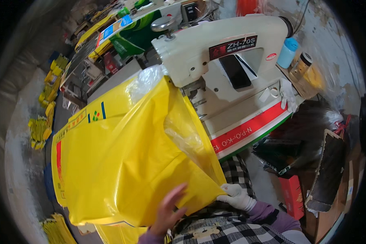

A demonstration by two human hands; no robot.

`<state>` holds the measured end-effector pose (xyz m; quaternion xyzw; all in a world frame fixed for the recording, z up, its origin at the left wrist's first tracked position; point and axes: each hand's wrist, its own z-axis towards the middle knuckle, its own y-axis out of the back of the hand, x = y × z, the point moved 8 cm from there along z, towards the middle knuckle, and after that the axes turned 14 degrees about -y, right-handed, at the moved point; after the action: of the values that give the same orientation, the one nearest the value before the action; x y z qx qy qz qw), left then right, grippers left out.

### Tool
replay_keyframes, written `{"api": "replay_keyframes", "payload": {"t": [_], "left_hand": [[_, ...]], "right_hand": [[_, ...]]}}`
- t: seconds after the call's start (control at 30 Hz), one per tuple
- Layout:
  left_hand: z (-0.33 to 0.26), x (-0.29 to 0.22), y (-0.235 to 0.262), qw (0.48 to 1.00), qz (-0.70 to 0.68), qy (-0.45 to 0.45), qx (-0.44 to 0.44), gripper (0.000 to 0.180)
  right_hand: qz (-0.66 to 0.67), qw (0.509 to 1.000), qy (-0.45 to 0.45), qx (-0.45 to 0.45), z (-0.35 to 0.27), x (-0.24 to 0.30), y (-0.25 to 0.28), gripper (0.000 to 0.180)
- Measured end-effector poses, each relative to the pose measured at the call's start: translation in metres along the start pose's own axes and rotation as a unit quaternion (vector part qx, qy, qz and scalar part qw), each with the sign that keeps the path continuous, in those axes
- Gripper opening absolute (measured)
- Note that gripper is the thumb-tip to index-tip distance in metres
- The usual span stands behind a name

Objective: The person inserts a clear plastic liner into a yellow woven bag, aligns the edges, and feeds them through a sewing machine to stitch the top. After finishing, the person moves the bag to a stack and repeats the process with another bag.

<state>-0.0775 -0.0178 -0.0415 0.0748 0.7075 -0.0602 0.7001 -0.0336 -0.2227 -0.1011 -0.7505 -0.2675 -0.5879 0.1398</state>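
Note:
A large yellow woven bag (122, 162) lies across the table and over my lap, its open edge facing the sewing machine (187, 53). Clear plastic liner (179, 134) shows inside the bag's mouth, and more of it bunches up by the machine's head. My right hand (238, 197), in a white glove, pinches the bag's near right corner. Bare and slightly blurred, my left hand (170, 209) is over the bag's near edge with its fingers stretched out and apart. Whether it touches the bag is hard to see.
On the machine's bed lies a black phone (234, 71). A white glove (288, 95) hangs at the bed's right end, near a blue bottle (288, 53) and a jar (301, 67). Folded yellow bags (38, 130) lie at the left. A red box (293, 197) stands at lower right.

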Motion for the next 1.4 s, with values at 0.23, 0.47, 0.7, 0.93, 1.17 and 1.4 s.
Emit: {"api": "replay_keyframes", "payload": {"t": [0.23,0.47,0.7,0.93,1.17,1.4], "left_hand": [[-0.085,-0.069,0.16,0.64,0.763,-0.049,-0.071,0.091],[-0.125,0.018,0.378,0.618,0.775,0.125,-0.036,0.06],[-0.207,0.03,0.493,0.552,0.758,0.331,-0.111,0.047],[-0.208,0.068,0.238,0.805,-0.379,-0.036,-0.455,0.065],[-0.237,0.093,0.087,0.797,-0.251,0.13,-0.534,0.045],[-0.349,0.11,0.087,0.736,-0.129,0.111,-0.656,0.032]], "right_hand": [[-0.093,0.989,0.105,-0.037,0.084,0.042,0.019,0.035],[-0.137,0.986,0.093,-0.032,0.063,0.02,-0.039,0.043],[-0.351,0.894,0.208,0.185,0.081,0.158,-0.121,0.023],[-0.258,0.85,0.315,0.335,0.064,0.093,-0.204,0.024],[-0.293,0.812,0.171,0.475,0.076,0.038,-0.303,0.031],[-0.556,0.711,0.304,0.305,0.23,0.088,-0.256,0.03]]}}
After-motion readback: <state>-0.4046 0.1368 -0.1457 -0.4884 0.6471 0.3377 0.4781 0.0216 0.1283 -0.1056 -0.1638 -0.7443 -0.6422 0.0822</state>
